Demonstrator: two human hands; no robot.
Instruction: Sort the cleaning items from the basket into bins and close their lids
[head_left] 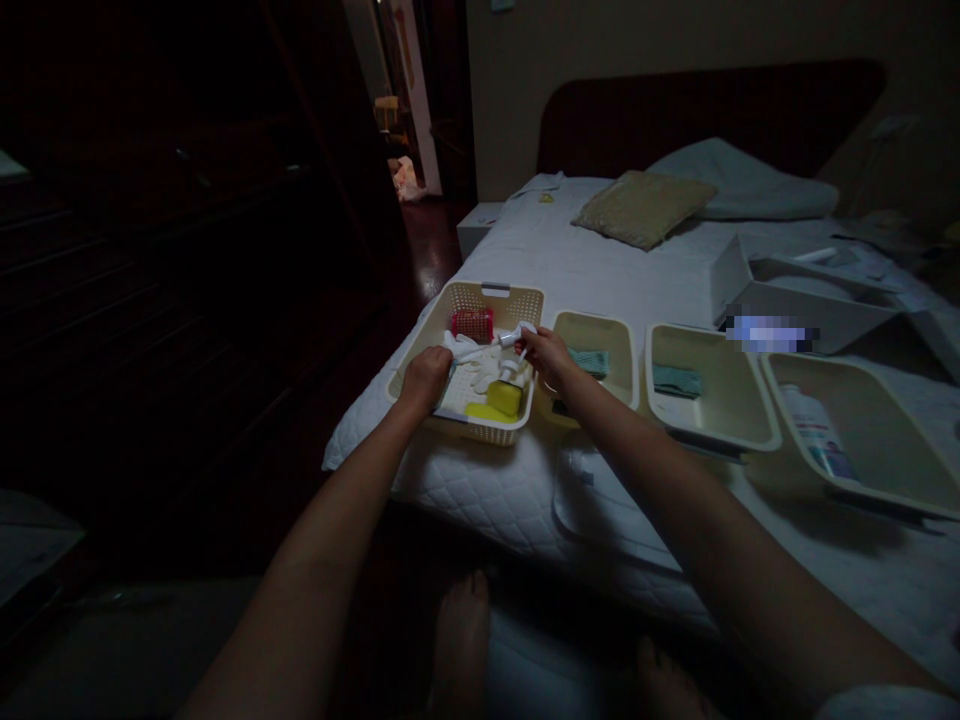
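Handling a white-and-silver piece [511, 338] over the perforated basket [521, 303]
My right hand [546, 355] grasps it; my left hand [427, 378] is curled beside a white strip [472, 352], though I can't tell whether it grasps that. I'd move slowly, clear of the yellow bottle [505, 397] on the near side and red mesh container [472, 324] beyond. Three cream bins [727, 390] crowd the bed [465, 490] to the right.

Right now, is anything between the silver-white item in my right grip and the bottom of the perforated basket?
Possibly the yellow bottle: in this view it sits in the perforated basket, just below the silver-white item in your right grip. The depth between them is unclear. White pieces also lie there.
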